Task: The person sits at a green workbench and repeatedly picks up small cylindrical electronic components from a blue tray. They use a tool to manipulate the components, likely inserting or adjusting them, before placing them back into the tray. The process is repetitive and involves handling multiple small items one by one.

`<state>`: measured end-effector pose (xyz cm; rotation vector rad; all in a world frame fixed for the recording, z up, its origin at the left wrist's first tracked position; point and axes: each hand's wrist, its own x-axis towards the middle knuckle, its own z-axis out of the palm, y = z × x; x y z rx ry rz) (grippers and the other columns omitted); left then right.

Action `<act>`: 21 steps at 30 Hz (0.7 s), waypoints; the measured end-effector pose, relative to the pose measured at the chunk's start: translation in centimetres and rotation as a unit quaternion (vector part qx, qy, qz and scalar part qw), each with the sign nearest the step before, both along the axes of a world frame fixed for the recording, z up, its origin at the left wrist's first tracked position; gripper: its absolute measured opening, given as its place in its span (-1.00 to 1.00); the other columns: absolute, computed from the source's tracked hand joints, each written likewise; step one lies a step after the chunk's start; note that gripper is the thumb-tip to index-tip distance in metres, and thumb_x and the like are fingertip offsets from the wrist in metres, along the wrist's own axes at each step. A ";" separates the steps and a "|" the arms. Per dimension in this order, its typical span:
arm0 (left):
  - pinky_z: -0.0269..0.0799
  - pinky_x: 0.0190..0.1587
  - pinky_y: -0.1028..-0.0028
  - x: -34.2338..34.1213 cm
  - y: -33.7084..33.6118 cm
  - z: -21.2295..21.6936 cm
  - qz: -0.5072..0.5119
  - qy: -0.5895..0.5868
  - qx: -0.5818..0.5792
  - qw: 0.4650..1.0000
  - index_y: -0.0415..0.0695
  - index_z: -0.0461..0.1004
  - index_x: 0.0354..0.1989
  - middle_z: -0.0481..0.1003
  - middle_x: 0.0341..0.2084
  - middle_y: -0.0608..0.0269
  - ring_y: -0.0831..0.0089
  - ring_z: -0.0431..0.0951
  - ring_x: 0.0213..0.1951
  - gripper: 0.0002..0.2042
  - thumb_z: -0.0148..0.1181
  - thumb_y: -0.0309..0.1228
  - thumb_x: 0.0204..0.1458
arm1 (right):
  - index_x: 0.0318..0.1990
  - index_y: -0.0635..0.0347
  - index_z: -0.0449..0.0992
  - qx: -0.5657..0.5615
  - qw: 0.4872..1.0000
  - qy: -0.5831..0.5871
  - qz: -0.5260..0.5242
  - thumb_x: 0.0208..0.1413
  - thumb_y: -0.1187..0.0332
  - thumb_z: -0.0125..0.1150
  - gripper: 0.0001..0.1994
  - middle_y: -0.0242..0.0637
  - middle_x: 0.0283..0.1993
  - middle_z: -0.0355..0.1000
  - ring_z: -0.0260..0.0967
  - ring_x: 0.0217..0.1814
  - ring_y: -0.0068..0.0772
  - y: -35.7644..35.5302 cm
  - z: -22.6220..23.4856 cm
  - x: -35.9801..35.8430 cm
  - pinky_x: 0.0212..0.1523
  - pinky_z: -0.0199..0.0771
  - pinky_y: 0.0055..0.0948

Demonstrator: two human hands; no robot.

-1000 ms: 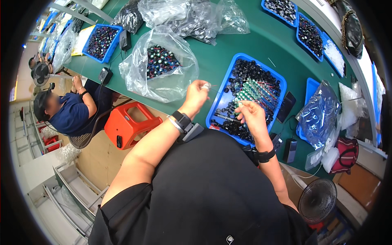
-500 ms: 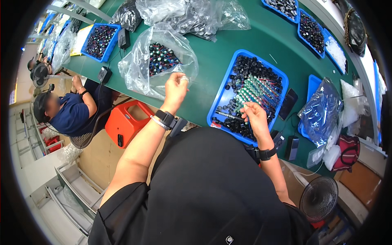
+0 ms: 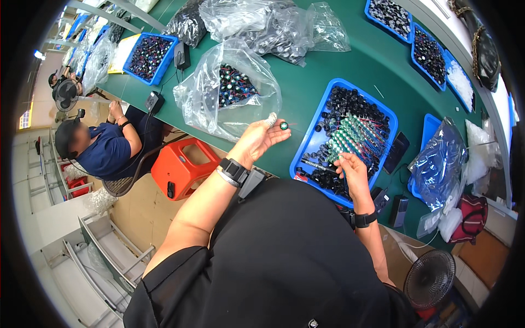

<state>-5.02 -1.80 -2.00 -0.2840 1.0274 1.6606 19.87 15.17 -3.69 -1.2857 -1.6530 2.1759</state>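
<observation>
My left hand [image 3: 256, 141] is turned palm up beside the clear plastic bag [image 3: 188, 101], fingers stretched out, with a white wrap on the thumb tip. At its fingertips rests a small round black part with a green face [image 3: 284, 126] and a thin red wire. Inside the bag lie many similar wired parts [image 3: 236, 86]. Over the near side of a large blue tray [image 3: 310, 143], my right hand [image 3: 355, 174] is closed in a pinch; what it holds is hidden. Rows of green-faced wired parts [image 3: 350, 134] lie in that tray among loose black round parts [image 3: 350, 99].
A dark phone [image 3: 395, 152] lies right of the tray. Filled plastic bags [image 3: 279, 41] and blue bins [image 3: 149, 59] stand farther back on the green table [image 3: 311, 71]. A seated person [image 3: 109, 145] and a red stool [image 3: 183, 164] are at left; a fan [image 3: 430, 277] is at lower right.
My left hand has turned from a closed, palm-down pose to palm up with fingers stretched, and a round part now shows at its fingertips. My right hand stays over the tray. The view has shifted.
</observation>
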 end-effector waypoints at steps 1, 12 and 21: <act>0.48 0.01 0.30 0.1 -0.1 -0.2 -0.003 0.005 0.002 1.000 -0.38 0.36 -0.15 0.45 -0.23 0.03 0.19 0.51 -0.14 -0.71 0.14 -0.38 0.10 | -0.11 0.31 0.41 0.002 1.000 -0.004 0.004 0.17 0.37 0.07 -0.78 -0.29 -0.35 0.45 0.32 -0.45 -0.62 0.0 0.0 0.0 -0.48 0.27 -0.65; 0.35 0.05 0.48 2.5 0.4 2.4 -0.066 0.471 -0.021 0.879 -0.15 0.28 0.14 0.39 -0.08 0.20 0.49 0.40 -0.01 -0.48 0.20 -0.65 -0.05 | -0.10 0.32 0.41 0.010 0.999 -0.026 0.026 0.17 0.40 0.04 -0.79 -0.30 -0.34 0.46 0.31 -0.46 -0.65 -0.6 0.1 -0.1 -0.47 0.27 -0.66; 0.41 -0.02 0.53 3.2 0.7 3.1 -0.073 0.422 -0.024 0.903 -0.17 0.33 0.09 0.40 -0.08 0.19 0.50 0.45 -0.08 -0.54 0.22 -0.61 -0.04 | -0.09 0.31 0.41 0.004 0.999 -0.020 0.028 0.18 0.40 0.04 -0.79 -0.30 -0.33 0.46 0.31 -0.46 -0.66 -0.6 -0.3 0.0 -0.48 0.26 -0.68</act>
